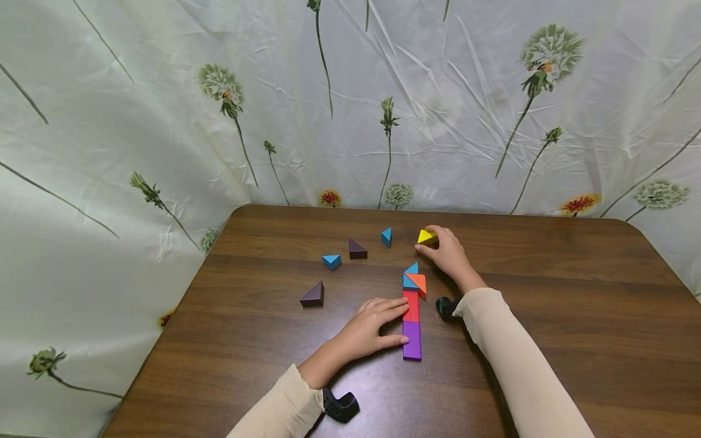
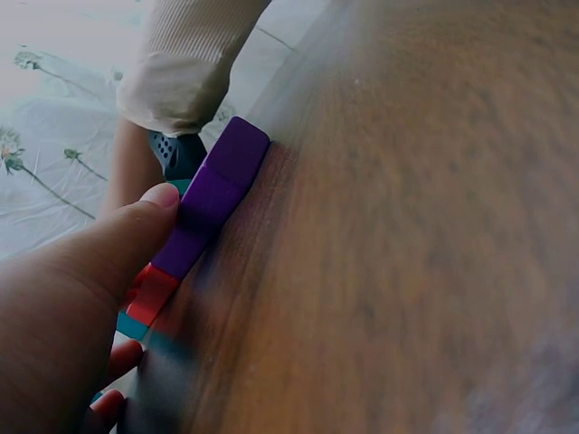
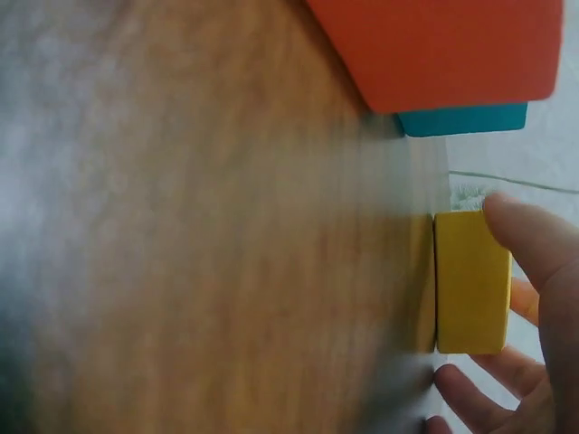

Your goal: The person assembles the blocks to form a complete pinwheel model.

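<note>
My right hand [image 1: 453, 258] pinches a yellow triangular block [image 1: 425, 238] between thumb and fingers at the far side of the table. The right wrist view shows that block's flat yellow side [image 3: 472, 285] with the thumb at one edge. My left hand [image 1: 369, 328] lies flat beside a column of blocks. Its fingertips touch the red block [image 1: 414, 310], and its thumb is at the purple block [image 1: 412, 342] nearest me. Beyond the red block sit blue pieces [image 1: 408, 283] and an orange triangular block [image 1: 420, 283] that juts out to the right.
On the brown wooden table [image 1: 547, 274], left of the column, lie two dark purple triangular blocks [image 1: 358, 250] and two blue ones [image 1: 331, 262], spaced apart. A floral-print curtain [image 1: 306, 140] hangs behind the far edge.
</note>
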Demonstrator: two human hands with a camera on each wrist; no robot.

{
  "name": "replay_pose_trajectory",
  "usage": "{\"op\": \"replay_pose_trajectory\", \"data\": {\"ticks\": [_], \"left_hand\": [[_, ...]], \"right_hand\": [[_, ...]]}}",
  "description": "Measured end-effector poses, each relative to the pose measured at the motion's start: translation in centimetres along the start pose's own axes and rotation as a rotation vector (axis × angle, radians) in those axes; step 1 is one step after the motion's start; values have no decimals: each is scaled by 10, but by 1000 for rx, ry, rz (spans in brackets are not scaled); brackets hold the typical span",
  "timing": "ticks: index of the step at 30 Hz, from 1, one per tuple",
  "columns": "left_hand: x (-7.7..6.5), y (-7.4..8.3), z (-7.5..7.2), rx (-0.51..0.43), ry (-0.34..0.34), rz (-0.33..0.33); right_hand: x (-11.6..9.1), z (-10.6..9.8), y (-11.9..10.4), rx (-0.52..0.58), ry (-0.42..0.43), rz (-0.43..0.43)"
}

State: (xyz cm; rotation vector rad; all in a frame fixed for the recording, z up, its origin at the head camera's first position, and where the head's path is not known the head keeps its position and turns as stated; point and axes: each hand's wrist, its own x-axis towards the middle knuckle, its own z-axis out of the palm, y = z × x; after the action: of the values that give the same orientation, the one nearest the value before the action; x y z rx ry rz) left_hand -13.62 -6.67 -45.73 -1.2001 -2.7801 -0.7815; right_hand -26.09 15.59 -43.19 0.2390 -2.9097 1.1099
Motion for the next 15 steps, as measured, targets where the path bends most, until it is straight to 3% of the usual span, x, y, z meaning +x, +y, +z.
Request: {"op": "replay_pose_trajectory", "data": {"ticks": [7,15], "left_hand": [[0,0,0,5,11,12],[0,-1,1,4,15,14]], "right_hand": [[2,2,-7,-30,-11,34],[-1,1,-6,52,8,-3]]}}
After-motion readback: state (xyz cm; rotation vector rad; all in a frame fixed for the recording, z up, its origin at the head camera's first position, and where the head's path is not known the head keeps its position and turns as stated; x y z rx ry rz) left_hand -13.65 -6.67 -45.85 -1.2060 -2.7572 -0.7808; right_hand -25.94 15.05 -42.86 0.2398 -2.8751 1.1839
